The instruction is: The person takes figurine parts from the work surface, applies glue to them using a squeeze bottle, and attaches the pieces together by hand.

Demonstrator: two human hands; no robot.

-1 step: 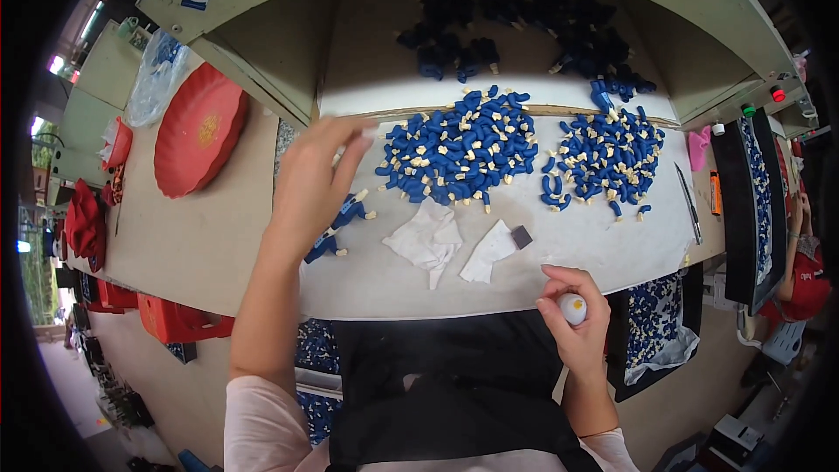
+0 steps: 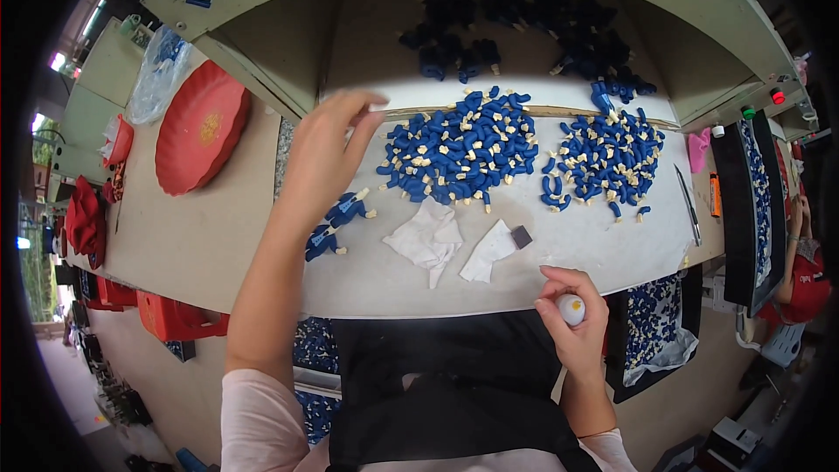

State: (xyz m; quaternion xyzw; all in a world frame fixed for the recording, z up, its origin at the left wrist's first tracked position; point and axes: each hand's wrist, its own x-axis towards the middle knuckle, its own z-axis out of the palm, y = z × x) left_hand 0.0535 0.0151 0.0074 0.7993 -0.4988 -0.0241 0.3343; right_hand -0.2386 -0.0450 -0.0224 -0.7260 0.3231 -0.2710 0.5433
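Note:
My left hand (image 2: 329, 142) is raised near the cabinet opening, left of a pile of blue curved pieces with cream ends (image 2: 463, 144). A small white piece (image 2: 378, 107) shows at its fingertips; its kind is unclear. Below that hand, blue figures (image 2: 336, 225) lie on the white work sheet (image 2: 358, 288), partly hidden by the forearm. My right hand (image 2: 580, 319) is closed around a small white bottle (image 2: 572, 308) with a yellow spot on its end, at the sheet's front edge. A crumpled white cloth (image 2: 426, 240) and a folded one (image 2: 488, 253) with a dark block (image 2: 522, 237) lie between the hands.
A second pile of blue pieces (image 2: 607, 157) sits right, beside a pen-like tool (image 2: 687, 205). Dark blue pieces (image 2: 524, 0) fill the cabinet's back. A red scalloped tray (image 2: 201, 127) rests at left. At far right, a person in red (image 2: 800, 271) works by a black tray (image 2: 753, 210).
My left hand has moved slightly up and away, toward the cabinet, with the white piece at its fingertips. The right hand still holds the bottle at the front edge.

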